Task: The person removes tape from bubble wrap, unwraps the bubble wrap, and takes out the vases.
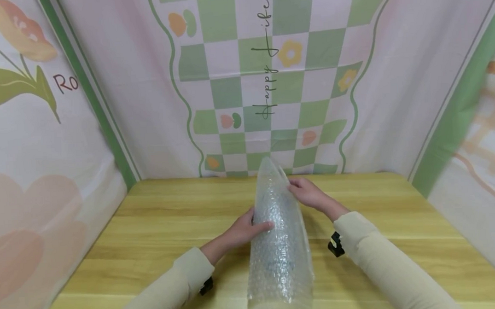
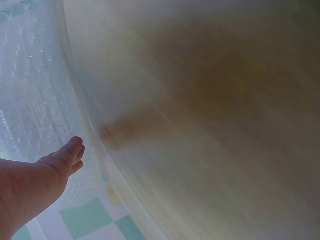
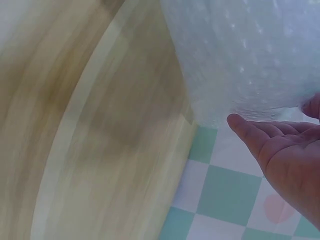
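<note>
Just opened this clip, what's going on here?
A piece of bubble wrap is being handled over a wood-grain table. The person's left grip holds its left side, thumb laid on its surface; the right grip holds its right edge, nearer the far end. Whether anything is inside can't be told.

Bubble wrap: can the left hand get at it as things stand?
Yes, it appears so: the left hand touches the left side of the bubble wrap, thumb across its front, with nothing visible in the way.
</note>
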`<state>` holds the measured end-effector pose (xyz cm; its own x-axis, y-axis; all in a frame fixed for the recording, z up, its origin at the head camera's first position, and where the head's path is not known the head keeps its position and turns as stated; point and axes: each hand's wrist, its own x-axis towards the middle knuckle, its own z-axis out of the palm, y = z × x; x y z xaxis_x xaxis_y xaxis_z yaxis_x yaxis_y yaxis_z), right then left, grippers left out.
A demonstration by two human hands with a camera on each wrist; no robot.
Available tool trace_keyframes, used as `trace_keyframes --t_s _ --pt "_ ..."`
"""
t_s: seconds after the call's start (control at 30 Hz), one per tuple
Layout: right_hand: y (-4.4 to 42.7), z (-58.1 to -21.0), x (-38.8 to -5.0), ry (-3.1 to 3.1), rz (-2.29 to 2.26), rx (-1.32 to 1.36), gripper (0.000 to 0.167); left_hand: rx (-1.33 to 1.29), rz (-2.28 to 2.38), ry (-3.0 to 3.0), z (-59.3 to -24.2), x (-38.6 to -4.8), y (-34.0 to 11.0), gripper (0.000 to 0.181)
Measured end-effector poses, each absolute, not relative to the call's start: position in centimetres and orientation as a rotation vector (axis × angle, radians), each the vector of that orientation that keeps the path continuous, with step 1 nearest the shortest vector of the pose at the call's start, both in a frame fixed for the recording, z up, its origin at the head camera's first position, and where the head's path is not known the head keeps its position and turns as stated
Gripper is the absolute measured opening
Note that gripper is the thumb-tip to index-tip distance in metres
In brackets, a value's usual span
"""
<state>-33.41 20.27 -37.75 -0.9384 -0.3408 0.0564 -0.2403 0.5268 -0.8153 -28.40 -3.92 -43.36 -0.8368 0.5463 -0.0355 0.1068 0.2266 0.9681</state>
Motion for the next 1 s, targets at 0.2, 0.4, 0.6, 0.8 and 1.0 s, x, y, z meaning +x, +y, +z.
trace_keyframes --t_s 0.2,0.4,0.6,0.8,1.0 --pt "21.0 -38.0 -33.1 2.670 -1.367 -0.500 0.043 0.592 1.634 2.150 -43.5 -28.6 -3.9 0.083" --pt "21.7 -38.2 -32.6 2.667 -1.358 -0.494 0.044 0.584 1.627 2.163 -43.4 -28.5 -3.9 0.084" --pt "22.7 -38.7 -32.2 2.656 -1.358 -0.480 0.043 0.575 1.616 2.177 -43.4 -28.4 -3.8 0.085" --pt "23.4 -38.9 -31.6 2.660 -1.319 -0.471 0.045 0.556 1.609 2.190 -43.4 -28.5 -3.9 0.086" --pt "24.2 -39.1 -31.2 2.719 -1.237 -0.460 0.054 0.562 1.589 2.215 -43.4 -28.4 -3.9 0.087"
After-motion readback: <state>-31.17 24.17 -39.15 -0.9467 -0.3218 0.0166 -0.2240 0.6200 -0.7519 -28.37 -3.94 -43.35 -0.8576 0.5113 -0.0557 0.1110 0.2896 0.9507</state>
